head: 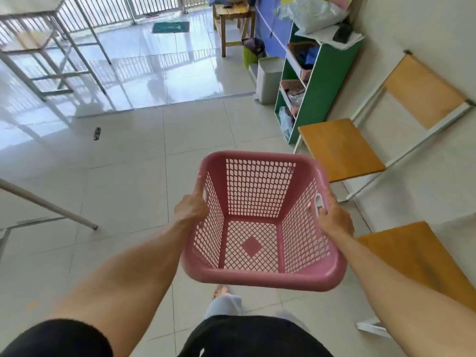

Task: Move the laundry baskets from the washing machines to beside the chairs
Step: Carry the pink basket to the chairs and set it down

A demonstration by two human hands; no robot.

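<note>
I carry an empty pink laundry basket [257, 275] with latticed walls in front of me, above the tiled floor. My left hand [192, 208] grips its left rim and my right hand [334, 219] grips the handle hole on its right side. Two wooden-seated chairs stand against the right wall: the far chair [340, 148] just beyond the basket's right corner, and the near chair [422, 258] to the right of my right forearm. No washing machine is in view.
A green shelf unit [327, 81] with pink trays stands beyond the chairs, a grey bin [269, 81] beside it. A wooden stool [231, 24] is at the back. Metal frames [49, 57] stand at left; a slanted pole [49, 204] crosses the left floor.
</note>
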